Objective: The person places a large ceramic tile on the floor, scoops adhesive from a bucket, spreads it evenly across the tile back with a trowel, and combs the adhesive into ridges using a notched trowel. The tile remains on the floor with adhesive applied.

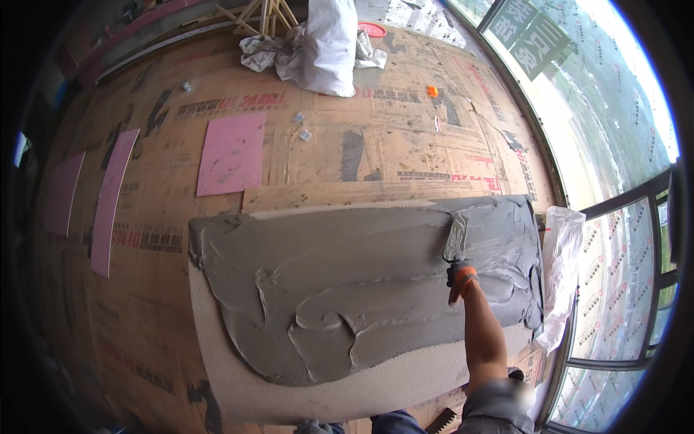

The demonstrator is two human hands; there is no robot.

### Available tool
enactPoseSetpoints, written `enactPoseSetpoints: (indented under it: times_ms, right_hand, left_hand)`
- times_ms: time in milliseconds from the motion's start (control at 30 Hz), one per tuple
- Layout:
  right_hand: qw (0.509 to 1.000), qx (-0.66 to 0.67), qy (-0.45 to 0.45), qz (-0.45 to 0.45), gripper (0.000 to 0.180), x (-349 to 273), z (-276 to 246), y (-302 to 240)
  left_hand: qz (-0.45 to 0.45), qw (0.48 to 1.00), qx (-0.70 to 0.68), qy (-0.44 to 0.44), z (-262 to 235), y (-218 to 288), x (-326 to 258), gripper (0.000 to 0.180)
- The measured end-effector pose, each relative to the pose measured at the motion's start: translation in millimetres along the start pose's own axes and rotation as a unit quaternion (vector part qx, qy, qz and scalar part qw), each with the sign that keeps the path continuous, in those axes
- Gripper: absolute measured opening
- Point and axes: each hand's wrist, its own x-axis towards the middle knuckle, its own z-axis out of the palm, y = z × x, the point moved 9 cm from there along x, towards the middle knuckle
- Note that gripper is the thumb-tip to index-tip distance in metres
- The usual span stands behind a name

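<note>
Across the large pale slab (238, 394) on our cardboard-covered floor (144, 318), grey mortar (369, 249) coats most of the face; the near strip is bare, ridges unsmoothed. Our right hand (462, 281) grips a trowel (455, 237); our left hand's (314, 427) state we cannot tell. Beyond stands a white sack (332, 54), contents hidden.

Cnt is 1 R hand (461, 279), 1 trowel (455, 237), 1 slab (278, 405), 1 notched tool (441, 421), 3 pink bds (231, 154) & 1 upright wht sack (329, 50)
</note>
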Motion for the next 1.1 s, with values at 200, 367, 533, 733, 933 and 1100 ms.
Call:
enactPoseSetpoints:
  times_ms: [200, 367, 533, 733, 933, 1100]
  right_hand:
    - [0.956, -0.236, -0.021, -0.172, 0.028, 16, -80, -84]
    - [0.996, -0.079, 0.040, -0.025, 0.040, -61, 76, -134]
    - [0.965, -0.234, -0.072, -0.098, 0.037, -54, 174, -170]
    - [0.932, -0.315, -0.125, -0.127, 0.036, -129, 315, -171]
    - [0.845, -0.470, -0.129, -0.220, 0.036, -184, 438, -148]
    - [0.820, -0.506, -0.111, -0.244, 0.038, -169, 503, -122]
  left_hand:
    - [0.072, 0.992, 0.094, 0.037, 81, 27, 10, 0.039]
    - [-0.010, 0.994, 0.107, 0.025, 103, -12, 10, 0.040]
    - [-0.042, 0.998, 0.022, -0.035, 59, 13, 1, 0.041]
    - [-0.044, 0.995, 0.047, -0.074, 50, 15, 10, 0.044]
    - [-0.043, 0.998, 0.026, 0.043, 70, -11, -3, 0.047]
    - [-0.056, 0.981, -0.015, -0.183, 18, 15, 8, 0.049]
